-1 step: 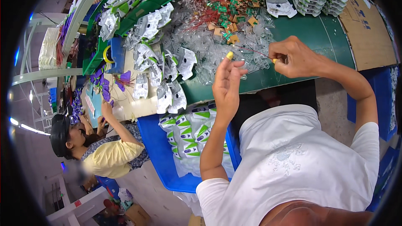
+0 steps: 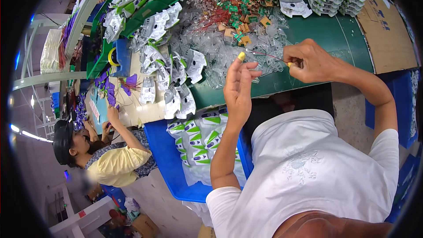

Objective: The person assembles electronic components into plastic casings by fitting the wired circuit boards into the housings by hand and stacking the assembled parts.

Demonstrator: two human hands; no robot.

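Over the right side of the clear plastic heap (image 2: 216, 64), the thin red wire (image 2: 269, 55), likely light, limp and easily kinked, suits a fingertip pinch, as the right hand (image 2: 310, 63) clamps it, while the left hand (image 2: 238, 91), fingers apart, hovers at the heap's near edge.
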